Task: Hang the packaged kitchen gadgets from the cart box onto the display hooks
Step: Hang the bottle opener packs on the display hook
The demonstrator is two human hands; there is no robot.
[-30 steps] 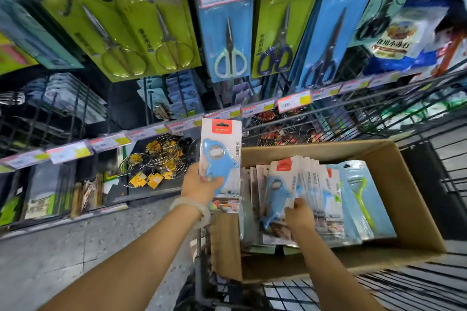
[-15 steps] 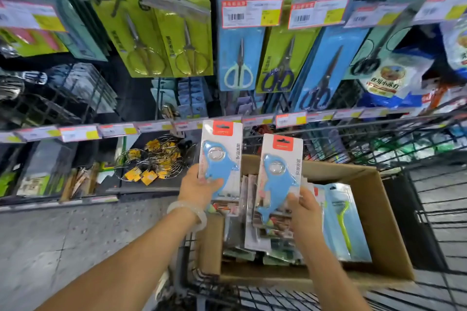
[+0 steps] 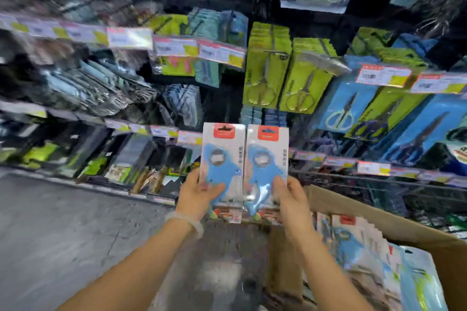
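Shop aisle, hook wall — left hand [image 3: 202, 192] grips one pack [image 3: 222, 159], right hand [image 3: 290, 195] another [image 3: 267, 159]; square both hang-holes, feed toward hooks at 12 o'clock.

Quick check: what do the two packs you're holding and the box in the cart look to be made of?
Pack in left hand: looks like glossy white card with a red header, under clear plastic; glare suggests a blister. The blue gadget inside appears to be plastic with a silvery, probably metal, ring.
Pack in right hand: same look.
Box: matte brown, apparently cardboard, with a folded flap edge.
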